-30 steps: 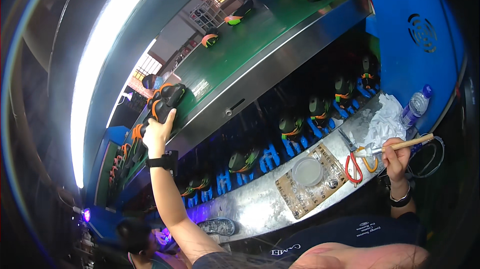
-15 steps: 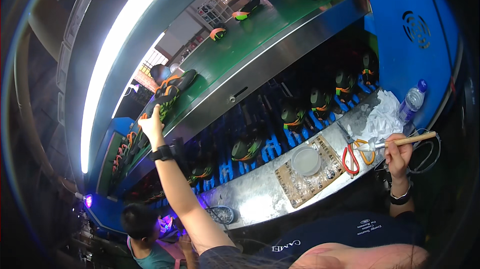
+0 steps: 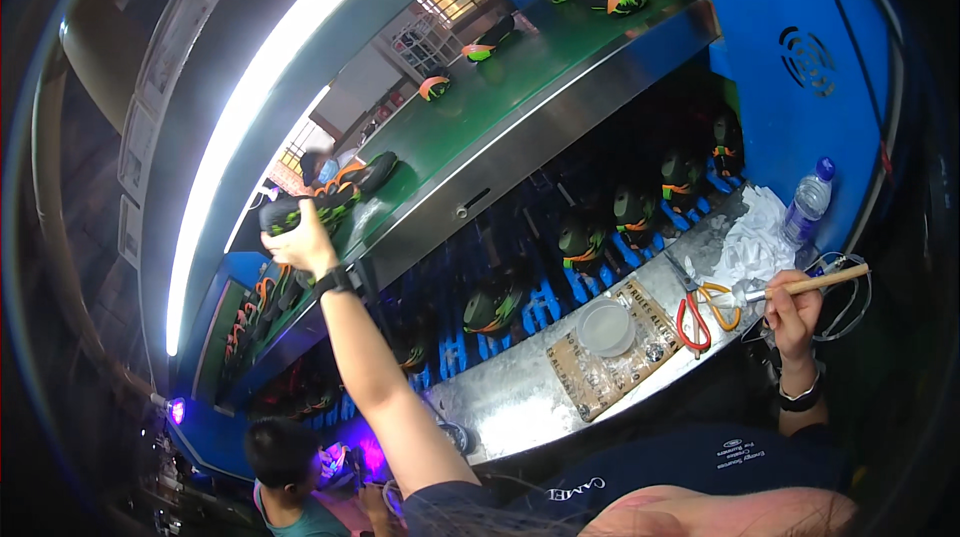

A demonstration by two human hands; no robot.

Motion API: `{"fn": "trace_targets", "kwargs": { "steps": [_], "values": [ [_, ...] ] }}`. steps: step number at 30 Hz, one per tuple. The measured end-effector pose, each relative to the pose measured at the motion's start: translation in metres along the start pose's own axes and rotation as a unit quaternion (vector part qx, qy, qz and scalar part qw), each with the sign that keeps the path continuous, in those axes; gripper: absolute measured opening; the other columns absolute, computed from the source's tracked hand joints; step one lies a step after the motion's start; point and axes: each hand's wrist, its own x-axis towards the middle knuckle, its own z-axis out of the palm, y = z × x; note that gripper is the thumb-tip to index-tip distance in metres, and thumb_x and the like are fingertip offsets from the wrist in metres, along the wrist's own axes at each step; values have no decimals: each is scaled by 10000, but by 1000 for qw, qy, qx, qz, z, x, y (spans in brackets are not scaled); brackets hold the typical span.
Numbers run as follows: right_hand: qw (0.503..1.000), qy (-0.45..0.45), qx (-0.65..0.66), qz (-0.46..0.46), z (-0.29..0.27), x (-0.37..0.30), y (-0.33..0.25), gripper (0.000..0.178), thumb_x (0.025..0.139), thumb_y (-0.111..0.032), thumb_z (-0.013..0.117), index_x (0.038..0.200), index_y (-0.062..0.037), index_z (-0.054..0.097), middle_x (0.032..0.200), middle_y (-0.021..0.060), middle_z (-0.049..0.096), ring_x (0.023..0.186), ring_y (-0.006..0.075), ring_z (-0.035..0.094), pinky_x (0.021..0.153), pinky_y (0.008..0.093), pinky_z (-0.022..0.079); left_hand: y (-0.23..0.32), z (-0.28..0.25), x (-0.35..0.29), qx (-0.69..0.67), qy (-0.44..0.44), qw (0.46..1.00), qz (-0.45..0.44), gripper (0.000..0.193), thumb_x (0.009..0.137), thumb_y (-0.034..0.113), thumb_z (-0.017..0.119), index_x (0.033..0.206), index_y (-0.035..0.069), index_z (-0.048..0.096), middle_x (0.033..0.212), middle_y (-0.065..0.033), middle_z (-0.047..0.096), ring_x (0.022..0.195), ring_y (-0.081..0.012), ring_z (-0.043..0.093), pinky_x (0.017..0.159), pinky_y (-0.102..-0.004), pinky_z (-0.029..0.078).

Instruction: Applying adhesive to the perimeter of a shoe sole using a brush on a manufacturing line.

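Observation:
Out at the upper left, my left hand is closed around a black shoe with green marks, held at the green conveyor belt's near edge. Another black and orange shoe lies on the belt just beyond it. At the right, my right hand grips a brush by its wooden handle. Its pale head points left, over the yellow-handled tool. Beside that are red-handled pliers or cutters. A translucent tub with pale contents stands on brown cardboard.
Several shoes sit on blue supports in a row under the green belt. A crumpled white cloth and a water bottle lie along the metal ledge. A co-worker is at the lower left.
My left hand has wrapped around the shoe and moved it slightly up and left, turning it. My right hand keeps its hold on the brush, almost unmoved. The view has shifted a little.

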Motion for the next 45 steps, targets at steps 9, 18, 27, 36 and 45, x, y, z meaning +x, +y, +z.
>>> {"fn": "trace_targets", "kwargs": {
  "steps": [9, 18, 27, 36, 45],
  "values": [
    [993, -66, -2, 101, 34, 18, 31, 53, 786, -41, 516, 822, -2, 513, 580, -9, 445, 448, 28, 362, 390, 167, 261, 45, -197, -48, -392, -415, 807, 154, 747, 577, 155, 563, 1243, -29, 279, 1092, -163, 456, 975, -230, 482, 833, -312, 401],
    [928, -293, -211, 91, 108, 22, 114, 86, 743, -89, 593, 766, -8, 575, 640, 29, 559, 532, 53, 483, 475, 200, 368, -86, -219, -249, -453, -769, 364, -265, 928, 549, 388, 666, 1266, -24, 246, 1179, -182, 420, 1059, -255, 448, 905, -345, 338],
    [898, -325, -292, 51, 123, 18, 142, 125, 738, -122, 592, 762, -2, 569, 626, 64, 557, 530, 115, 515, 491, 244, 395, -103, -261, -291, -477, -698, 247, -474, 913, 517, 335, 716, 1235, -20, 279, 1174, -151, 421, 1074, -248, 433, 911, -345, 346],
    [887, -337, -306, 71, 126, 19, 134, 122, 741, -123, 583, 731, -5, 553, 627, 60, 548, 533, 117, 496, 499, 247, 388, -133, -273, -310, -389, -752, 284, -449, 703, 566, 115, 734, 1157, -13, 376, 1061, -102, 491, 985, -201, 480, 857, -312, 378],
    [919, -321, -155, 170, 131, 14, 98, 91, 766, -82, 571, 801, 0, 552, 681, 12, 533, 581, 55, 468, 517, 193, 376, -126, -249, -315, -444, -664, 404, -446, 694, 606, 149, 744, 1163, 1, 357, 1073, -90, 480, 989, -197, 466, 847, -325, 378]
  ]
}}
